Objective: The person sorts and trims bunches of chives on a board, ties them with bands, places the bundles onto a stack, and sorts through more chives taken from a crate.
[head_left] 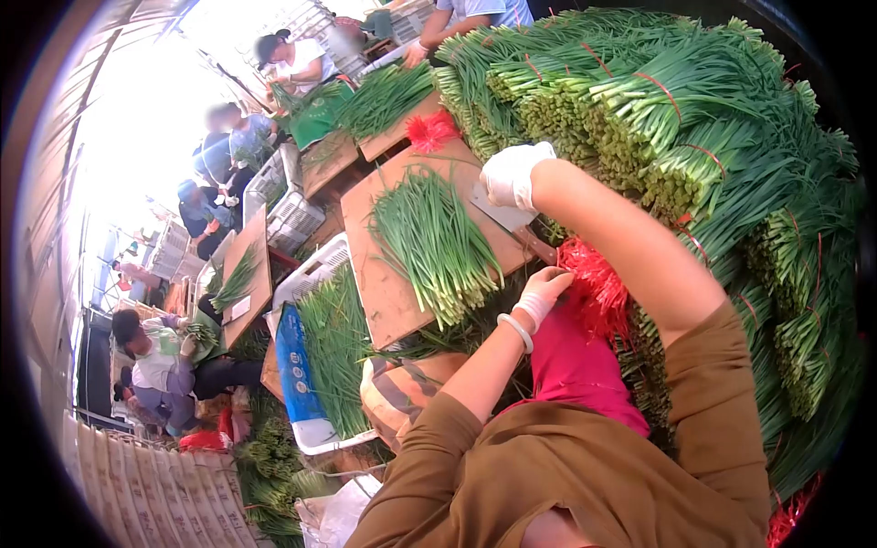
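My left hand (546, 287), with a white wrist covering and a pale bangle, has its fingers closed at the edge of a bundle of red plastic string (596, 285) by my lap. My right hand (513, 175), in a white glove, is curled closed above the far right of a wooden board (358, 247); whatever its fingers hold is hidden. A cleaver (502, 212) lies on the board just below that hand, its handle pointing toward me. Loose green garlic chives (431, 245) are spread across the board, cut ends toward me.
Tied chive bundles (639, 119) are piled high at my right. A white crate (333, 365) of chives stands left of the board. More red string (431, 131) lies at the board's far edge. Several people work at other boards, including one seated person (169, 361) at left.
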`<state>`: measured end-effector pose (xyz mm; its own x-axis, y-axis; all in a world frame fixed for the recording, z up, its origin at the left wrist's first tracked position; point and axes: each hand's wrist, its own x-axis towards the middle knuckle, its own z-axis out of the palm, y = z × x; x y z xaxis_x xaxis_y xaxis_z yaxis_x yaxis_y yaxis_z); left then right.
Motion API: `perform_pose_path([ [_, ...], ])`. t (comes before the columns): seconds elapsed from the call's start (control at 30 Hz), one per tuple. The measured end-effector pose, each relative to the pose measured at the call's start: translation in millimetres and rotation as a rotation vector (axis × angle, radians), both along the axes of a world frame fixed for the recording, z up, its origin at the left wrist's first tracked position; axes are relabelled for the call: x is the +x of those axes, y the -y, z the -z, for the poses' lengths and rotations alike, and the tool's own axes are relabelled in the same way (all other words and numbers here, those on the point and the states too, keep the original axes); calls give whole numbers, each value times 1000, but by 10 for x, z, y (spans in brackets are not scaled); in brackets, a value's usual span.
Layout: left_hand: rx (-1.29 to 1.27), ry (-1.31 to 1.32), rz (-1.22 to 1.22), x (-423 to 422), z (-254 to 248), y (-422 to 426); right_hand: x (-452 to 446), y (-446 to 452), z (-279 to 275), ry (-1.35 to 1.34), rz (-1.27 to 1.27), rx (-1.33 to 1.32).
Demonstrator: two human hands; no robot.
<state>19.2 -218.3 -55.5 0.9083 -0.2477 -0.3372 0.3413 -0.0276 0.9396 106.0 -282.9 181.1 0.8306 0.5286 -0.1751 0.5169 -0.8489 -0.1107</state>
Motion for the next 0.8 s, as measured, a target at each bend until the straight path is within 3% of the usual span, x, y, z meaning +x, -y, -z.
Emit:
perform_pose_path([
  [0.13, 0, -148, 60, -82, -165, 29, -139, -17, 207, 37, 94, 218],
  [0.23, 37, -113, -18, -134, -245, 23, -423, 81, 481, 8, -25, 360],
  [0.33, 9, -78, -48, 31, 46, -70, -690, 278, 916, 42, 37, 476],
  [0.4, 225, 235, 72, 165, 384, -174, -729, 427, 1254, 77, 69, 380],
  [0.47, 354, 223, 80, -10, -289, -181, -866, 540, 1379, 93, 154, 458],
  [0.5, 537, 236, 193, -82, -593, -195, -892, 574, 1388, 21, 140, 511],
  [0.6, 319, 347, 189, -343, -644, -376, -1049, 564, 1331, 30, 49, 562],
  [0.63, 155, 342, 188, -471, -639, -440, -1138, 549, 1300, 31, -11, 687],
  [0.73, 187, 399, 51, -952, -794, -708, -1374, 368, 1281, -15, -208, 667],
  [0.8, 417, 168, 15, -1260, -932, -1072, -1584, 168, 1474, 33, -273, 751],
])
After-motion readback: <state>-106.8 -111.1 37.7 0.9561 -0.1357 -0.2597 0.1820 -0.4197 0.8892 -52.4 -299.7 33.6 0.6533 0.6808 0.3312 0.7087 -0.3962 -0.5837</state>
